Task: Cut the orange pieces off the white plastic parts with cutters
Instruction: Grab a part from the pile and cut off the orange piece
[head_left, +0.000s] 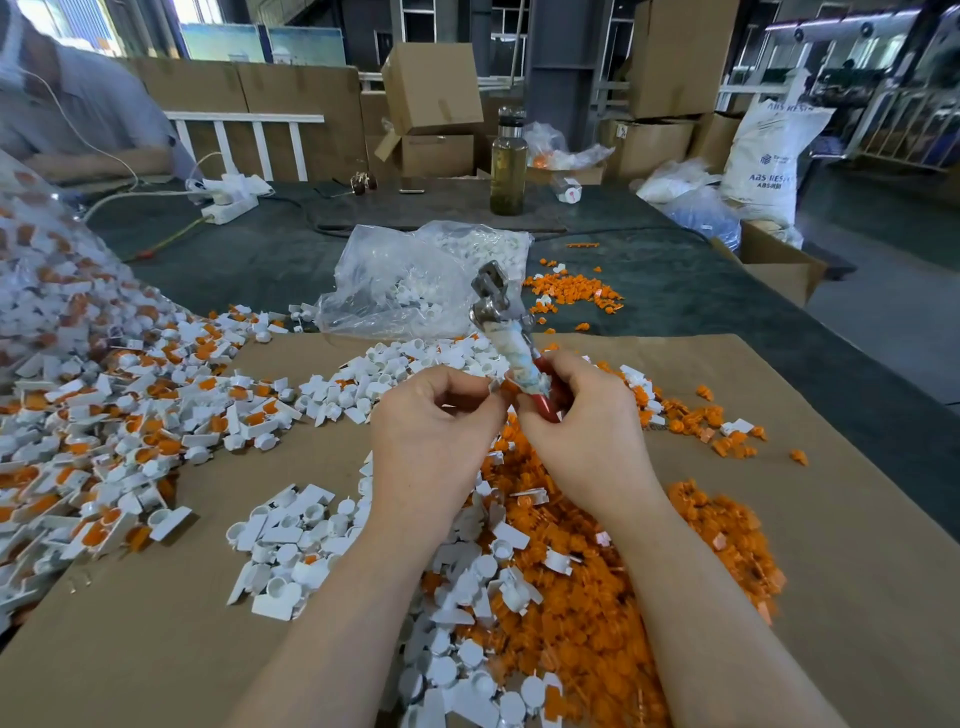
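Cardboard (156, 623) covered the table; above its orange heap (597, 597), right hand (587, 415) gripped upturned cutters (511, 338), left fingers (480, 387) pinched something indistinct. Jaws off-target risked nicking fingers.

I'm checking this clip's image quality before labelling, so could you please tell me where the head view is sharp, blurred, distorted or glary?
Head view: both hands, the left hand and the right hand, and the cutters are fairly sharp; the clear bag of parts at the left edge is smeared; wide-angle bending bows the cardboard sheet; daylight is soft, with mild sheen on the plastic bag.
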